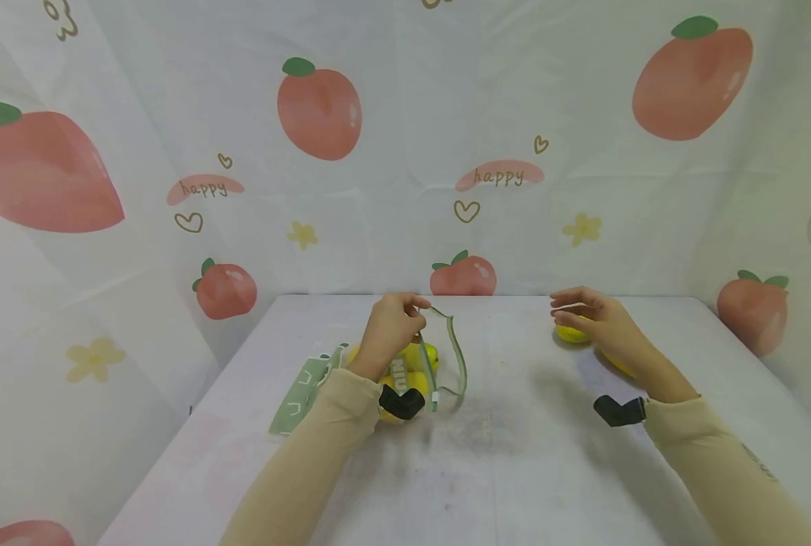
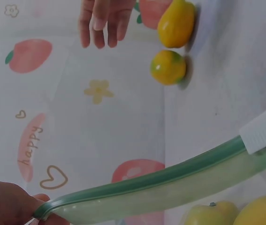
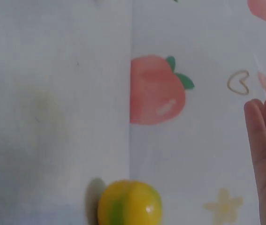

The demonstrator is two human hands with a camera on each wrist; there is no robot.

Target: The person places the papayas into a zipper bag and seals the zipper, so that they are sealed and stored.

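Note:
My left hand [image 1: 395, 326] pinches one end of the mouth of a clear zip bag with a green zipper edge [image 2: 161, 180]. Its mouth gapes open, and a white slider [image 2: 264, 129] sits on the zipper. Yellow fruits [image 1: 415, 381] show behind the bag's printed front; the left wrist view has two of them [image 2: 212, 214] low in the frame. Over on the right, my right hand [image 1: 599, 322] hangs with loosely extended fingers above a round yellow fruit with a green patch [image 3: 130, 204], holding nothing. A longer, pear-shaped yellow fruit [image 2: 177, 23] lies beside the round one, partly hidden by the right hand in the head view.
A flat green sheet with white markings [image 1: 303, 394] lies left of the bag, partly behind the left sleeve. The white table [image 1: 487, 470] ends at a fruit-print curtain [image 1: 392, 212] along the back and sides.

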